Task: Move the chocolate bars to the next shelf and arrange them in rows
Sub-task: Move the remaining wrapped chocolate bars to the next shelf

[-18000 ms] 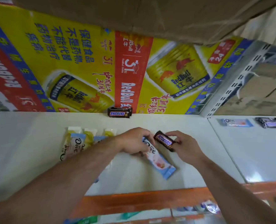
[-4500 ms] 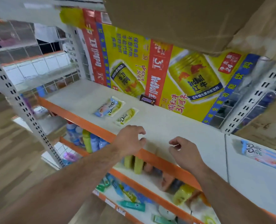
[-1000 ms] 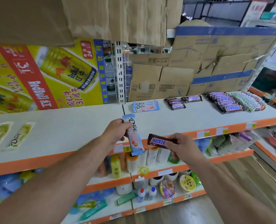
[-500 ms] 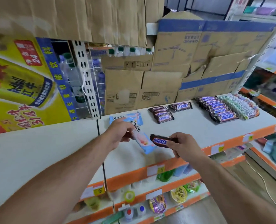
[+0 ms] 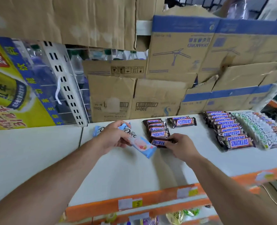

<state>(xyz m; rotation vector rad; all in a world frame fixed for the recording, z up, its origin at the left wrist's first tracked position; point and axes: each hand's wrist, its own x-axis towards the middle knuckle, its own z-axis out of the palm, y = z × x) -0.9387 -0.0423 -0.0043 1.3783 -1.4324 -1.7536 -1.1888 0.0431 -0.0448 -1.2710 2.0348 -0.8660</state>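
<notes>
My left hand [image 5: 114,137] grips a light-blue Dove bar [image 5: 141,144] above the white shelf [image 5: 134,172], just in front of another blue Dove bar [image 5: 96,129] lying flat. My right hand [image 5: 180,146] pinches a brown Snickers bar [image 5: 158,142] at the near end of a short row of Snickers bars [image 5: 156,129]. A single Snickers [image 5: 182,122] lies beyond that row. To the right run a long Snickers row [image 5: 227,129] and a row of white Dove bars [image 5: 262,130].
Cardboard boxes [image 5: 158,96] stand along the back of the shelf. A perforated white upright [image 5: 66,85] and a seam divide it from the left shelf with the yellow Red Bull poster [image 5: 12,88]. An orange front edge [image 5: 150,202] carries price tags; bottles sit on lower shelves.
Both hands moved forward over the right shelf. The Snickers bar in my right hand has come down to the near end of the short Snickers row; the Dove bar has neared the flat Dove bar.
</notes>
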